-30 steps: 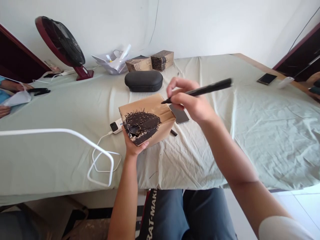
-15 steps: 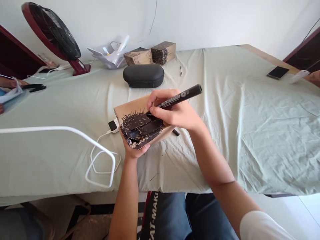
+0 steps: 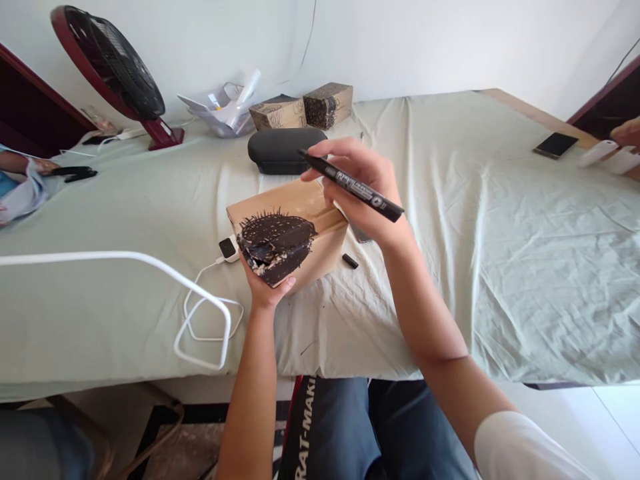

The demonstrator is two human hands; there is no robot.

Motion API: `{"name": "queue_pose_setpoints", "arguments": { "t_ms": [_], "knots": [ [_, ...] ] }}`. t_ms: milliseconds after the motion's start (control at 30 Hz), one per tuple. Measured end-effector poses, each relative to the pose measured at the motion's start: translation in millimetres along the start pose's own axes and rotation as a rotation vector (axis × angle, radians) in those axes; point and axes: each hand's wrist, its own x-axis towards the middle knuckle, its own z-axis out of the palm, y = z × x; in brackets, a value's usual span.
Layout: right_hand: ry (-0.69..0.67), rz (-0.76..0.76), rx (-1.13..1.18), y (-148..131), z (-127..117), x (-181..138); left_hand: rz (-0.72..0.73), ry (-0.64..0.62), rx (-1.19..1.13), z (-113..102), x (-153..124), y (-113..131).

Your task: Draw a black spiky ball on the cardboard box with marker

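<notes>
My left hand (image 3: 265, 288) grips a brown cardboard box (image 3: 293, 230) from below and holds it tilted above the table's front edge. A spiky black drawing (image 3: 274, 241) covers the box's near corner. My right hand (image 3: 357, 193) is closed around a black marker (image 3: 350, 185), lifted just above the box's right end, with the tip pointing up and left, away from the cardboard. The marker's cap (image 3: 350, 261) lies on the cloth beside the box.
A pale green cloth (image 3: 475, 253) covers the table. On it lie a black oval case (image 3: 283, 151), two decorated boxes (image 3: 300, 111), a red fan (image 3: 113, 73), a white charger and cable (image 3: 210, 313) and a phone (image 3: 555, 144). Other people's hands show at the left edge (image 3: 20, 190) and the right edge (image 3: 627, 133).
My right hand brought the marker down onto the black drawing, then lifted it off and turned it so the tip points up and left. The box stays in my left hand.
</notes>
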Motion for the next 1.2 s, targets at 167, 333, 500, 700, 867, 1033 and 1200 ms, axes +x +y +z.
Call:
{"name": "queue_pose_setpoints", "arguments": {
  "t_ms": [167, 333, 500, 700, 867, 1033, 1200],
  "knots": [
    [0.079, 0.194, 0.212, -3, -29, -7, -0.021, 0.042, -0.058, 0, 7, -7],
    [0.152, 0.409, -0.038, 35, -48, -68, -0.103, 0.06, -0.125, 5, 6, -8],
    [-0.212, 0.623, -0.829, 64, -34, -135, -0.156, 0.05, -0.09, 4, 1, -14],
    [-0.183, 0.558, -1.017, 73, -27, -149, -0.082, 0.011, 0.03, -1, 5, -7],
    [0.17, -0.047, -0.85, 60, -26, -155, 0.549, 0.496, 0.261, 11, 6, 33],
    [-0.03, -0.325, -0.789, 44, -4, -163, 0.86, 0.133, 0.234, 45, -15, 69],
    [-0.111, -0.326, -0.767, 46, 7, -170, 0.74, -0.167, 0.189, 58, -24, 75]
  ]
}}
